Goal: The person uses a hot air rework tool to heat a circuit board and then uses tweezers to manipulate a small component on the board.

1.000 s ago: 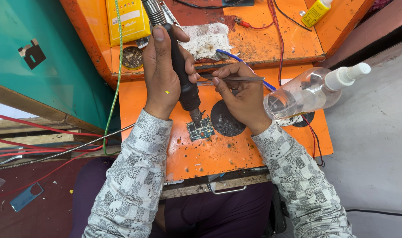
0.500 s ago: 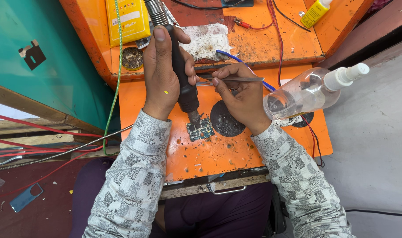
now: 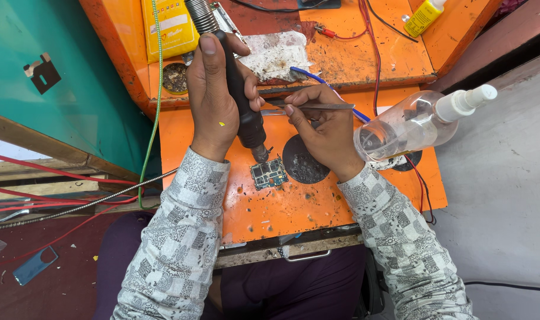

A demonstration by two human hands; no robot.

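Left hand still grips hot-air wand over circuit board; right hand pinches tweezers, unmoved.

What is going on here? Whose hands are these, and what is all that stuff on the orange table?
The picture comes from a camera worn on a person's head, looking down, so these are that person's own two hands.

The left hand has its grip around a thick black tool with a metal nozzle. The nozzle points down at a small green circuit board lying on the orange table.

The right hand holds thin metal tweezers, lying level above the table.

Beside the board is a dark round pad. To the right lies a clear spray bottle on its side. Farther back are a blue toothbrush, a yellow box, a small yellow bottle and some red wires.
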